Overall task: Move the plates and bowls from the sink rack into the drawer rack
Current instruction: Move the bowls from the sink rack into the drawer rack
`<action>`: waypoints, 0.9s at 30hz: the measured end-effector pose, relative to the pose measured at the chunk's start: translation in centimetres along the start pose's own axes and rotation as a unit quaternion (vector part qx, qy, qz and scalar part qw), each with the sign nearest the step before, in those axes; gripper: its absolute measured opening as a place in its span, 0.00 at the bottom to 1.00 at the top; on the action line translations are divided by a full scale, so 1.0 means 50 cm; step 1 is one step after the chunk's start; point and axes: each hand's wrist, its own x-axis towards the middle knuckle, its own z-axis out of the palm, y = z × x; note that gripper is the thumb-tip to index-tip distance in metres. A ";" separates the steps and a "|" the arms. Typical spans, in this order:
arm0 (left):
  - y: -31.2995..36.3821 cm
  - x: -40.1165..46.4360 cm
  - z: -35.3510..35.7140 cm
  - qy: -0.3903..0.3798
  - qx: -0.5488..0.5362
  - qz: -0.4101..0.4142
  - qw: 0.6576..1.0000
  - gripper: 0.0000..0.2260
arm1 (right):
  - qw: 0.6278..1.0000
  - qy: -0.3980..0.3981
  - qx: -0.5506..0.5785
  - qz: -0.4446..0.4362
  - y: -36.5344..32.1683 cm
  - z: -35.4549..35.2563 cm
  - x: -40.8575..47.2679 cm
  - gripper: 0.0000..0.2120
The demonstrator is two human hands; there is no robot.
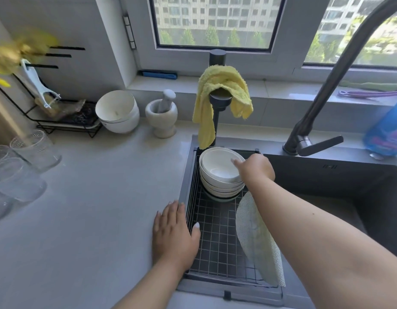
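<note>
Gripping the top bowl's right rim, right hand fingers curl; left hand lies spread flat.

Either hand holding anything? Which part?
Right hand grips the right rim of the top white ceramic bowl in the stack. Left hand lies flat on the grey countertop, holding nothing.

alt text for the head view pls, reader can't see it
A person's right hand grips the rim of the top bowl in a stack of white bowls on the sink rack, while the left hand rests flat on the grey counter beside it.
</note>
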 end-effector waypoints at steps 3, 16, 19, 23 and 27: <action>-0.001 0.000 -0.001 0.003 -0.002 0.001 1.000 0.30 | 1.000 -0.012 0.017 0.019 -0.002 0.001 -0.002 0.23; -0.003 0.001 0.003 0.000 -0.006 0.002 1.000 0.30 | 0.997 0.035 0.056 0.028 0.003 -0.008 -0.008 0.01; -0.003 0.002 0.004 0.000 -0.006 0.001 1.000 0.30 | 0.997 0.055 0.059 0.002 -0.002 -0.008 -0.013 0.04; -0.004 0.003 0.004 0.000 -0.008 -0.002 1.000 0.29 | 0.991 0.051 0.124 0.000 0.003 -0.020 -0.020 0.11; -0.003 0.005 0.006 -0.001 -0.011 -0.006 1.000 0.29 | 0.977 0.053 0.205 -0.020 0.002 -0.068 -0.037 0.08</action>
